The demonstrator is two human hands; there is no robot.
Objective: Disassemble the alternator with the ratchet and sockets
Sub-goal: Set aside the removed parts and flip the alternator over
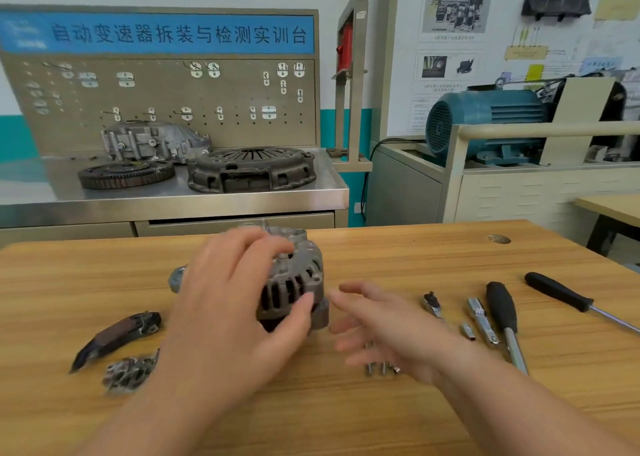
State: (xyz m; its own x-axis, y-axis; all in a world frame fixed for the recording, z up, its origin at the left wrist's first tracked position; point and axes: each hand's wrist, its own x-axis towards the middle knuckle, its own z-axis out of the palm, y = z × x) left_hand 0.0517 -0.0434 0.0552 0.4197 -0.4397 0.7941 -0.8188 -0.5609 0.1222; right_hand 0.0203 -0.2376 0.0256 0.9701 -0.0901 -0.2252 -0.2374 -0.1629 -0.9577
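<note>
Head view showed the alternator [294,279] standing on the wooden table [415,421], a little left of centre and toward the far edge. The left hand [235,300] gripped it from the left, fingers curled over the top of the housing and the thumb pressed against its near face. The right hand [381,327] hung just right of the alternator, fingers spread and holding nothing; motion blur hid whether the fingertips touched the casing. A few loose bolts [377,367] lay on the table under that hand. Farther right lay a small socket [467,331], a chrome bar [481,320], a black-handled tool [502,313] with a steel shaft, and, well apart, a screwdriver [561,294]. Near left of the alternator rested a dark curved cover [117,338] and a blurred metal part [130,374]. Beyond the table, a steel bench [173,196] carried a clutch cover [252,170] and a flywheel [126,175].
</note>
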